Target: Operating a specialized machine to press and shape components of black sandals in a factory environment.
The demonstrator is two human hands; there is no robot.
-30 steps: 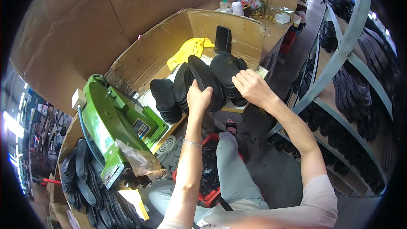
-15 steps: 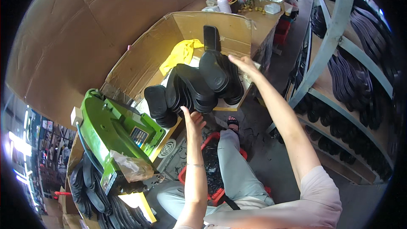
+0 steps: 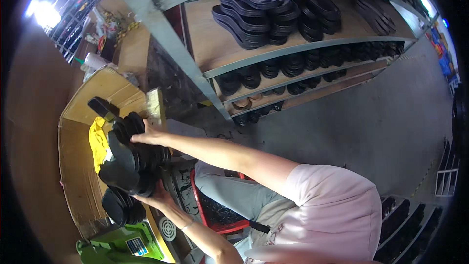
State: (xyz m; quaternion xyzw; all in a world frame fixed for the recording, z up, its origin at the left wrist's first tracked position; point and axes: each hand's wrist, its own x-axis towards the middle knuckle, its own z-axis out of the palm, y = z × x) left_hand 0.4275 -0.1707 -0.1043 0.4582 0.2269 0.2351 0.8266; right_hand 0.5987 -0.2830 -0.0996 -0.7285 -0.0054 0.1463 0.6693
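Several stacks of black shoe soles (image 3: 122, 152) stand side by side on the work table, inside a cardboard surround. My right hand (image 3: 151, 135) presses against the far stacks, its thumb lying over the soles and its other fingers partly hidden. At the near side my left hand (image 3: 159, 198) is closed against the lower edge of a stack, fingertips tucked beneath the soles. Between both hands the middle stacks are clasped. One more short stack (image 3: 122, 206) lies nearer, outside my left hand. A single black sole (image 3: 103, 107) leans at the far end.
A yellow cloth (image 3: 98, 144) lies behind the stacks, by the cardboard wall (image 3: 73, 166). A green machine (image 3: 117, 244) sits at the near end. Beside my legs is a red crate (image 3: 198, 198). Ahead and right, a metal rack (image 3: 205, 63) holds many black soles.
My view has swung to the right, bringing the rack to the middle. Both hands have moved from open beside the stacks to gripping the soles.
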